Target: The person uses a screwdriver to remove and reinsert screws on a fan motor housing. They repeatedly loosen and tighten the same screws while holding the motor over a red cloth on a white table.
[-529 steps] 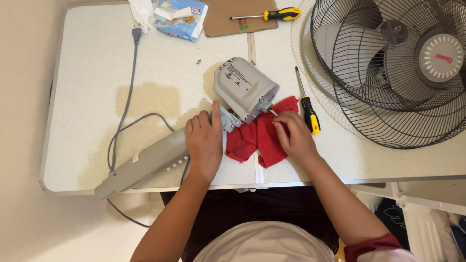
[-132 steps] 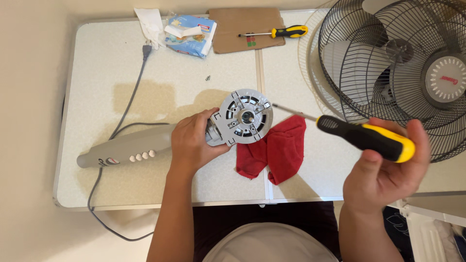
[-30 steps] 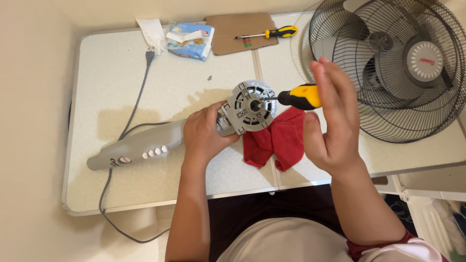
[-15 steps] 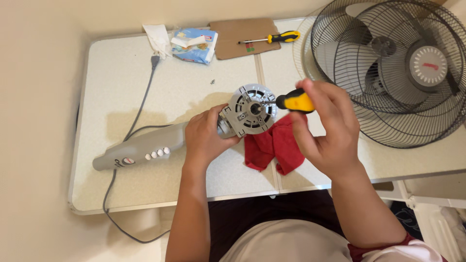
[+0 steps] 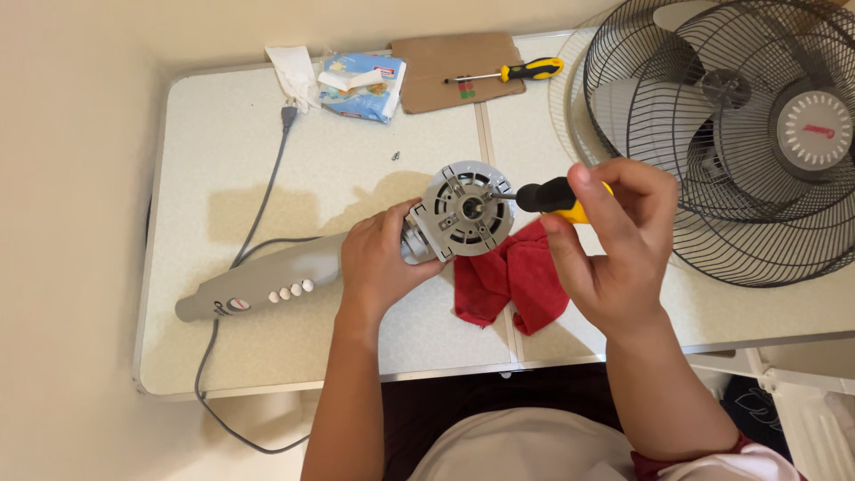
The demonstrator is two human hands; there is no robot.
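Blue-white soft pkg [image 5: 363,84] at table's far edge; round white-red label [image 5: 816,130] on fan hub

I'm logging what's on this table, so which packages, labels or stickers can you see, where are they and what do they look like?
Tissue packet: table's far edge, soft blue and white plastic pack.
Fan hub label: centre of the fan guard at right, round, white with red marking.
Sticker strip: on the brown cardboard piece, small, red and green.

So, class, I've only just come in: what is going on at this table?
A person is working on a grey fan motor housing at a white folding table. The left hand grips the housing, turning its round face up towards the camera. The right hand holds a yellow-and-black screwdriver with its tip against that face. A red cloth lies beneath, and the caged fan head rests alongside.
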